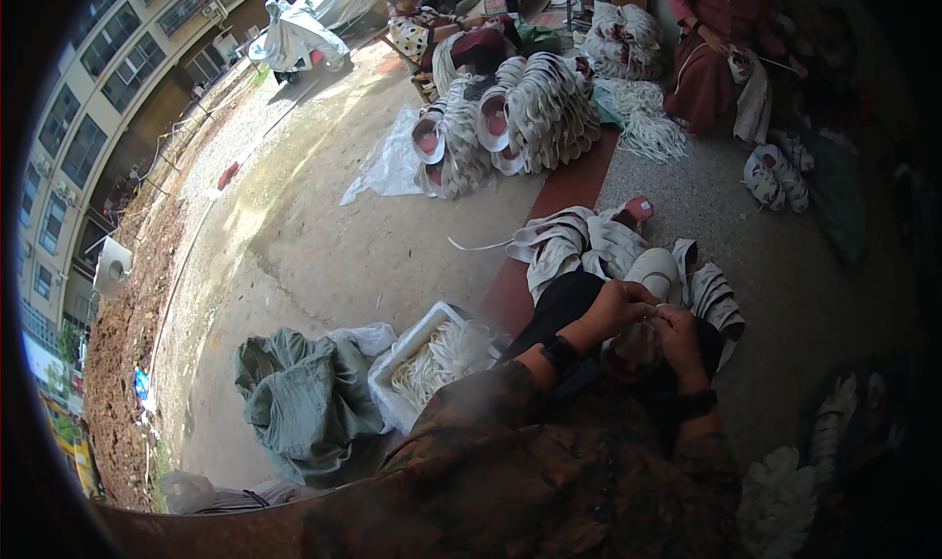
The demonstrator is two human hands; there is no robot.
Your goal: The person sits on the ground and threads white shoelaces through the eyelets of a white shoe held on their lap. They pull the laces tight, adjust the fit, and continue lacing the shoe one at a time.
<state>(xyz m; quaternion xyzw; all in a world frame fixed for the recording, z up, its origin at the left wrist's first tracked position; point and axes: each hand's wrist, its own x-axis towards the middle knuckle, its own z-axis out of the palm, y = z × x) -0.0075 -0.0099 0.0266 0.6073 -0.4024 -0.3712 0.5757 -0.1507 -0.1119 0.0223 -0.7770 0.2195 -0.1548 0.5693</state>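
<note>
Hands both closed on one white shoe upper [638, 348] in the lap: left hand [616, 307] grips its top, right hand [679, 335] pinches beside. One white tray [420, 335] of laces left of knee. Two other people [721, 39] seated beyond.

Both hands meet over the lap, the left hand [616, 307] beside the right hand [677, 335], a shoe [636, 348] between them. A tray [417, 348] of laces [442, 358] lies to the left, a cloth heap [304, 402] left of it. More shoes [589, 245] lie ahead, stacked piles [520, 117] farther behind.
</note>
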